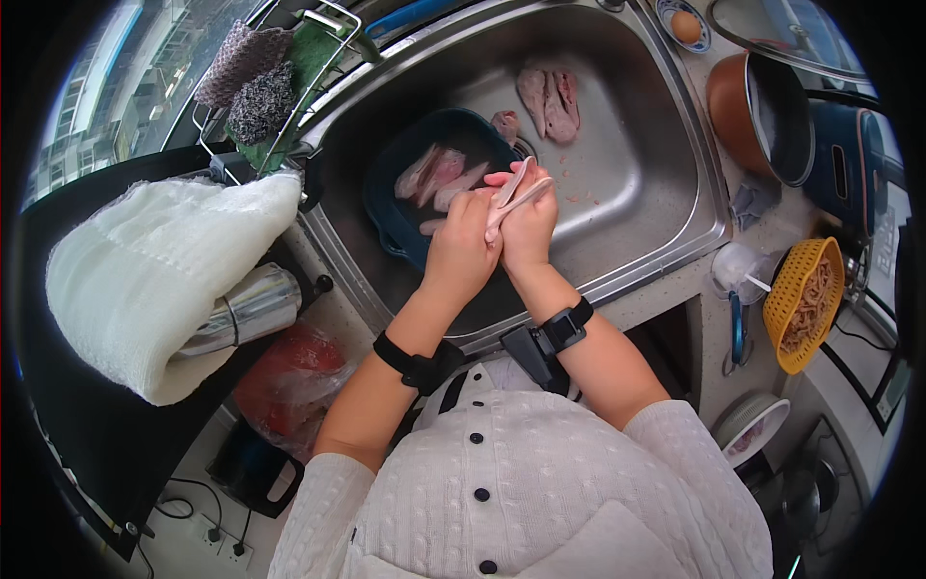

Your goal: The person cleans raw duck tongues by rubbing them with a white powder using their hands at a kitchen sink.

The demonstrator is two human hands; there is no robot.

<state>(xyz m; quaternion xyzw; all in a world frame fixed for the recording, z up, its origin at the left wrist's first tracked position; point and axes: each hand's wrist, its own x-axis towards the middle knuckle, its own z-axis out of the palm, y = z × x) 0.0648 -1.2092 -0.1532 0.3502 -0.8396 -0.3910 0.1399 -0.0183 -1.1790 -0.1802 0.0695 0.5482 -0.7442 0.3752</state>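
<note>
Both hands meet over the stainless steel sink [622,181], around a raw, pale pink poultry piece [509,201] with two long narrow flaps spread apart, like a duck's bill. My left hand [461,239] grips its lower end. My right hand [532,228] holds it from the other side, partly hidden behind the flaps. Beneath them is a dark blue plastic basin [375,192] with several raw poultry pieces [434,177] in it. More pale poultry pieces [548,105] rest on the sink floor, and a small one [506,124] lies by the basin's rim, near the drain.
Right of the sink stand a copper-coloured pot [738,116], an egg [685,27] in a dish, blue-handled scissors [736,329] and a yellow basket [774,311] of brownish strips. To the left are a wire rack [318,87] with scrubbers, a white cloth [159,275] and a red plastic bag [296,383].
</note>
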